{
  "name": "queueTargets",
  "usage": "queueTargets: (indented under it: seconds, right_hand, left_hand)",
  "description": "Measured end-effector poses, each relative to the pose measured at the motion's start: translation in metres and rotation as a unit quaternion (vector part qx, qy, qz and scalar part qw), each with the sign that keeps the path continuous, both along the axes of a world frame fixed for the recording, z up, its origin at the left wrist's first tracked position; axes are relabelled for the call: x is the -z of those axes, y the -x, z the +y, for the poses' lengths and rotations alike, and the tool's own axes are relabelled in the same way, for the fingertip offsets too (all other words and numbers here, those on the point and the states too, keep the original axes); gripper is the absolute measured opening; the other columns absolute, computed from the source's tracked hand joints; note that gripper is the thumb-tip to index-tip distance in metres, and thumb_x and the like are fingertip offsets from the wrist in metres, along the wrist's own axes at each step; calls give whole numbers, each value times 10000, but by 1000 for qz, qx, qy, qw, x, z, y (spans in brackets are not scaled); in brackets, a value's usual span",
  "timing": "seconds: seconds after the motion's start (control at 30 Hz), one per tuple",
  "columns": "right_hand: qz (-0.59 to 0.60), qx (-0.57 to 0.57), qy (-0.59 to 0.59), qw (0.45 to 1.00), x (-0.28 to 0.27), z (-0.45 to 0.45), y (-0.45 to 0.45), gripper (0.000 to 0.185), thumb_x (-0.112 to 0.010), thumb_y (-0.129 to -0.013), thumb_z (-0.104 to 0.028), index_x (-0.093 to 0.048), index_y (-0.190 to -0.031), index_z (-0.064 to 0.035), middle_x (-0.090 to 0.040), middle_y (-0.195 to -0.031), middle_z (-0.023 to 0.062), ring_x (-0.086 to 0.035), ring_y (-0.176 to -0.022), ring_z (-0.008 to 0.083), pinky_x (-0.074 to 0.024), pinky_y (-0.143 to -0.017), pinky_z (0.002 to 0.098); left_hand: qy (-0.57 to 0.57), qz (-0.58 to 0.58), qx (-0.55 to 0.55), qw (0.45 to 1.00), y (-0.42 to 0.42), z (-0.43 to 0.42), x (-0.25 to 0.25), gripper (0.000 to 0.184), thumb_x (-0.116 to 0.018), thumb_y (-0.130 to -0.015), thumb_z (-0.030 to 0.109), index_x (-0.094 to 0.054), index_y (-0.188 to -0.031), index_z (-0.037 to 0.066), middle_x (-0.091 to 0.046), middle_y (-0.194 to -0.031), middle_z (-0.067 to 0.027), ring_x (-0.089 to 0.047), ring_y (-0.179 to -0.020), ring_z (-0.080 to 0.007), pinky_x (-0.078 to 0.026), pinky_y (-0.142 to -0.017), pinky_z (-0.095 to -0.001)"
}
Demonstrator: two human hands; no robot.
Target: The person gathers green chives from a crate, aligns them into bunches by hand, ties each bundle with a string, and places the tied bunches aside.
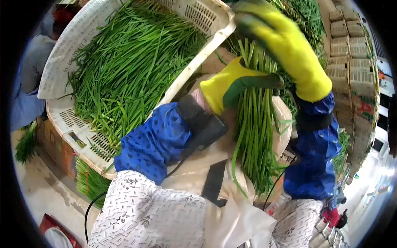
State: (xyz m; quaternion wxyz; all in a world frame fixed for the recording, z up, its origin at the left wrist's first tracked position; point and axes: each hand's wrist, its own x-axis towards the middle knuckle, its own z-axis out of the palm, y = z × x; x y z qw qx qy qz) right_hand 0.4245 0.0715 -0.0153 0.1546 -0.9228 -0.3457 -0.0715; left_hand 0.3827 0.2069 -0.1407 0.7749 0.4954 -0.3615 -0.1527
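A bundle of long green stalks [257, 132] hangs in front of my body, its pale cut ends up and its leaf tips down. My left hand [240, 84], in a yellow and green glove, is wrapped round the bundle near its upper part. At the top of the bundle, my right hand [275, 35], gloved the same way, is blurred by motion over the pale ends. Its fingers are smeared, and what they hold, if anything, does not show. Left of my hands, a white plastic basket [198, 62] holds a large heap of loose green stalks [132, 66].
More greens [306, 20] lie at the upper right, beyond my right hand. Stacked pale crates [341, 66] stand at the right. Below the basket sits a tied green bundle [89, 182]. Another person's blue clothing [29, 91] shows at the left edge.
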Motion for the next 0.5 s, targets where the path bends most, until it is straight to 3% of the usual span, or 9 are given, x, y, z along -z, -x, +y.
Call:
queueTargets:
  seconds: [0.1,0.13,0.2,0.27,0.3,0.33,0.37,0.43,0.5]
  right_hand:
    - [118,-45,21,992,19,-1,16,286,-500,-917,-96,-591,-1183,-42,-567,-1194,141,-568,-1065,248,-453,-904,311]
    - [172,137,-120,968,10,0,23,286,-500,-918,-110,-597,-1180,-51,-551,-1251,139,-573,-1081,235,-452,-931,309]
    - [210,218,-372,878,7,-29,46,309,-489,-926,-99,-590,-1218,-76,-535,-1296,116,-577,-1087,208,-445,-972,311]
    - [170,266,-193,929,15,-21,87,490,-668,-808,-167,-526,-1256,-28,-562,-1248,161,-597,-1080,274,-485,-915,336]
    - [147,283,-101,942,20,-18,107,620,-757,-749,-201,-494,-1275,-4,-576,-1224,184,-608,-1077,307,-506,-887,349]
    - [261,383,-150,873,20,-1,126,742,-799,-706,-230,-454,-1320,4,-567,-1246,192,-601,-1089,320,-494,-910,361]
    - [177,340,-86,920,32,-4,143,874,-840,-655,-264,-407,-1368,-6,-558,-1266,199,-587,-1117,304,-466,-947,368]
    - [197,364,-221,883,44,-8,156,730,-776,-731,-159,-430,-1352,6,-583,-1243,145,-584,-1097,221,-466,-931,333]
    - [311,400,-412,757,42,-14,156,610,-720,-758,-38,-476,-1314,22,-615,-1172,91,-592,-1022,173,-465,-913,301]
  left_hand:
    - [46,187,77,978,5,-9,2,182,-568,-903,98,-650,-1046,20,-660,-1005,-107,-631,-963,-200,-504,-838,-313]
    - [80,338,150,926,1,-6,-13,175,-522,-922,74,-675,-973,6,-665,-946,-112,-634,-928,-177,-500,-821,-293]
    - [89,428,158,885,0,-2,-13,199,-583,-914,150,-621,-1053,14,-665,-893,-105,-660,-813,-196,-544,-741,-301]
    - [119,484,153,853,0,-1,-10,292,-612,-907,161,-568,-1169,41,-668,-956,-104,-674,-834,-213,-573,-740,-308]
    - [126,493,111,853,2,-8,-12,191,-607,-913,175,-629,-1018,17,-652,-880,-75,-639,-817,-161,-532,-759,-294]
    - [84,402,105,906,1,-7,-15,203,-621,-903,167,-634,-1037,15,-660,-906,-82,-643,-839,-164,-529,-771,-303]
    - [43,305,97,946,-1,0,-19,219,-636,-892,159,-639,-1055,14,-668,-932,-88,-646,-862,-166,-526,-783,-312]
    - [-43,98,74,992,-7,15,-22,259,-666,-870,142,-648,-1093,11,-684,-983,-102,-653,-907,-171,-519,-807,-329]
    - [-92,133,111,981,-8,22,-21,210,-651,-873,109,-664,-1059,12,-685,-981,-103,-648,-935,-167,-518,-818,-326]
